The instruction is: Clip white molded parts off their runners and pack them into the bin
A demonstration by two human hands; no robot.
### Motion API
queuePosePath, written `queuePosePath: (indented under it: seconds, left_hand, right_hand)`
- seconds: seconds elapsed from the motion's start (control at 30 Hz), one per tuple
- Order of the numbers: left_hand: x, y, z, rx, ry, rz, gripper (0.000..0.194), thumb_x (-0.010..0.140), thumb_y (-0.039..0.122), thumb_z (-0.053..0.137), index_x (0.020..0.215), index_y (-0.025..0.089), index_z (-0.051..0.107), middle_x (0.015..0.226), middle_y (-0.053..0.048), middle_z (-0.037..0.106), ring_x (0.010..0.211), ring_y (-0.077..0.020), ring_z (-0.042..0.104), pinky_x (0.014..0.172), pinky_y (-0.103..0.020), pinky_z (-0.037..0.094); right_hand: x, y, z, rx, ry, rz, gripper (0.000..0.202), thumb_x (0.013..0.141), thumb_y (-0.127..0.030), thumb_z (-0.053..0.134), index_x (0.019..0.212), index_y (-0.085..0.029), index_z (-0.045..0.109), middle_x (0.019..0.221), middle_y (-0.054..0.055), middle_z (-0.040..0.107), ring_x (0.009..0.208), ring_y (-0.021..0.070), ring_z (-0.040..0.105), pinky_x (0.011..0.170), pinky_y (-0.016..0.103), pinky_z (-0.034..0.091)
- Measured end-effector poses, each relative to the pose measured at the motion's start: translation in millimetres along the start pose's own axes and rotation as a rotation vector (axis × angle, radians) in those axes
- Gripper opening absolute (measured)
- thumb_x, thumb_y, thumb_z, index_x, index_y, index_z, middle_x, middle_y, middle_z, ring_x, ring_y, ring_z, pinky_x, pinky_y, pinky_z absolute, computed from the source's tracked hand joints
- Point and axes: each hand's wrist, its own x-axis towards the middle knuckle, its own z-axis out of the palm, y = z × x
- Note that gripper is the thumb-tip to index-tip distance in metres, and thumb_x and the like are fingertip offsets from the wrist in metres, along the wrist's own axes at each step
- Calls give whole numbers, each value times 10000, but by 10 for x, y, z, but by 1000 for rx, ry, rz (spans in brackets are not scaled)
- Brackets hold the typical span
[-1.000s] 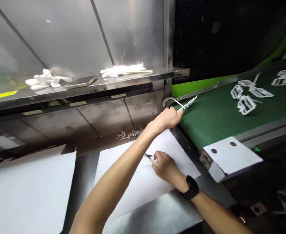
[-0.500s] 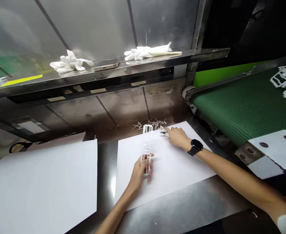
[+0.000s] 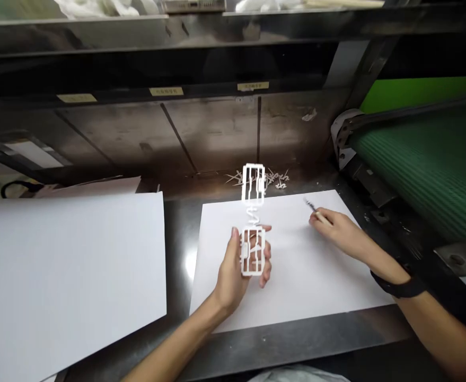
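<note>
My left hand [image 3: 236, 270] holds up a white plastic molded part [image 3: 253, 185], made of two slotted rectangular frames joined by a thin zigzag strip. The lower frame rests against my fingers, and the upper one sticks out beyond them. In my right hand [image 3: 344, 233], over the right side of a white sheet [image 3: 292, 286], is a small tool with a pale handle and a metal tip [image 3: 309, 203]. Its exact kind is not clear. The tip points up and left, apart from the plastic part. Thin white plastic scraps [image 3: 278, 178] lie behind the sheet.
A large white sheet [image 3: 77, 276] covers the left of the metal bench [image 3: 179, 228]. A green ribbed conveyor belt [image 3: 431, 164] runs at the right. Above the back wall is a metal shelf [image 3: 201, 32] with a phone [image 3: 195, 6] and white gloves [image 3: 101, 7].
The view has tipped down and come closer to the bench. My right hand has moved right, away from the scraps. The plastic part is now held with its flat face toward me.
</note>
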Motion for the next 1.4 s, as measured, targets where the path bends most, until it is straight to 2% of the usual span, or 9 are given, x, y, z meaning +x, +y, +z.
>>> queuePosePath:
  seconds: [0.1,0.2,0.3,0.43,0.63,0.83,1.07,1.4]
  left_hand:
    - [83,179,258,-155,-33,-54,539,1134,595,450,1432,205,672,1007,-76,657,738,-184,664,657,-300,570]
    - [141,181,351,-307,-58,-138,521,1154,544,414,1437,207,693,1072,-97,671,840,-205,685,766,-336,594]
    - [180,63,302,-380,-67,-195,524,1156,500,383,1420,188,710,1114,-109,683,884,-223,697,793,-355,602]
    - [216,-66,197,-385,-37,-250,528,1142,461,381,1435,165,706,1132,-124,698,902,-242,703,811,-376,607]
    - [219,-74,174,-416,4,-315,543,1140,428,335,1436,143,691,1153,-120,695,902,-243,696,824,-376,599]
    - [215,-45,165,-429,4,-308,544,1134,428,329,1431,145,688,1140,-125,703,907,-256,698,823,-388,596]
    - [203,-57,158,-415,-4,-298,557,1128,422,325,1407,140,714,1143,-128,705,916,-260,698,821,-386,591]
    - [180,-82,158,-322,-47,-285,588,1144,451,276,1410,145,702,1195,-155,689,941,-265,683,834,-401,568]
  right_hand:
    - [-68,-182,-61,194,-13,-97,432,1148,-514,441,838,-230,541,834,23,577,837,209,571,810,326,473]
    - [-137,-271,-5,442,13,-162,368,1148,-475,533,885,-230,607,812,14,541,797,199,524,770,326,446]
    - [-215,-265,84,516,26,-176,334,1153,-405,565,873,-228,610,828,19,529,787,197,503,749,337,416]
    - [-289,-285,164,457,-24,-143,311,1146,-448,621,921,-233,627,812,10,531,751,195,489,713,345,393]
    - [-286,-354,265,505,-107,-107,164,1133,-402,684,1075,-254,726,936,2,629,838,179,553,777,320,424]
    - [-269,-305,289,557,-173,-48,359,1160,-490,621,914,-230,631,817,-8,553,794,174,501,768,327,409]
    - [-263,-294,309,620,-176,-48,254,1158,-426,624,991,-245,690,841,-9,558,821,172,519,781,314,414]
    - [-252,-326,312,634,-179,-43,400,1191,-475,528,882,-223,549,817,-12,512,772,171,474,758,326,385]
